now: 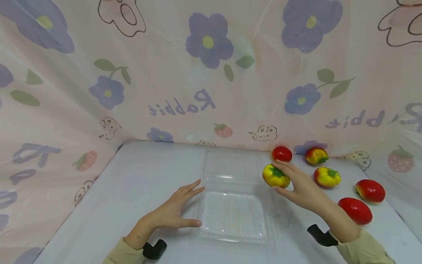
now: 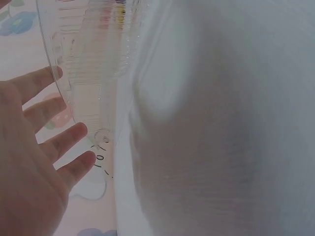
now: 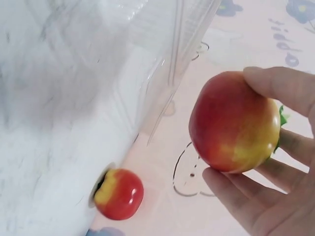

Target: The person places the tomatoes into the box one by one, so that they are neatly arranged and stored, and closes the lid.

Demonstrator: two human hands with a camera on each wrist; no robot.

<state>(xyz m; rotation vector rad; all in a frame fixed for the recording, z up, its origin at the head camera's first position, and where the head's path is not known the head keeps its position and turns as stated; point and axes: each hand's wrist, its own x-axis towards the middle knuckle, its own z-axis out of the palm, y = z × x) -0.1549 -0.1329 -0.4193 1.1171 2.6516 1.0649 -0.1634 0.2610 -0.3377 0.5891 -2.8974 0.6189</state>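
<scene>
Sleeves (image 1: 364,249) foremost | left hand (image 1: 169,212) spread at edge of clear container (image 1: 232,216) | right hand (image 1: 302,190) pinches red-yellow pepper (image 1: 275,176) | I judge it, glossy and round, may slip if pinch slackens

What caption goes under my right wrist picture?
The right hand holds a red-and-yellow fruit, with a second fruit and a clear plastic container nearby.

Open air spans the clear plastic clamshell (image 1: 232,216) between left hand (image 1: 176,209) and right hand (image 1: 300,187). Behind the gripped yellow-and-red bell pepper (image 1: 274,177), a red fruit (image 1: 281,154) blocks passage; more produce (image 1: 327,177) obstructs the right side.
</scene>
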